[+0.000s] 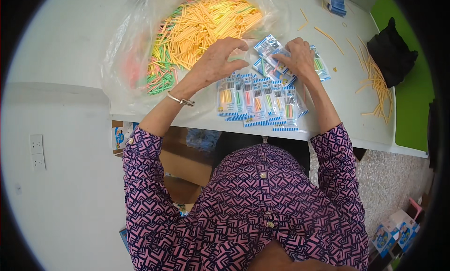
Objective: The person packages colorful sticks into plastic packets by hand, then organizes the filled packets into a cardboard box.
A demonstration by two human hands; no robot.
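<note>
My left hand (220, 59) hovers beside the plastic bag's opening, thumb and fingers apart with nothing between them. To its right, my right hand (301, 60) is closed on a small clear packet (280, 52) with blue-striped ends, pinched between thumb and fingers. Several similar packets lie loosely heaped under that hand, one of them (319, 64) showing green sticks. Nearer me, an overlapping row of filled packets (255, 100) runs along the table's front edge, with yellow, green, red and dark contents. Thin short sticks (211, 25), mostly yellow-orange with some green and pink, fill the bag.
The large clear plastic bag (115, 60) spreads over the left of the white table (337, 107). Longer yellow sticks (377, 90) lie scattered at the right, beside a black bag (393, 53). A blue-striped stack (333, 3) stands at the back. Cardboard boxes (187, 165) sit underneath.
</note>
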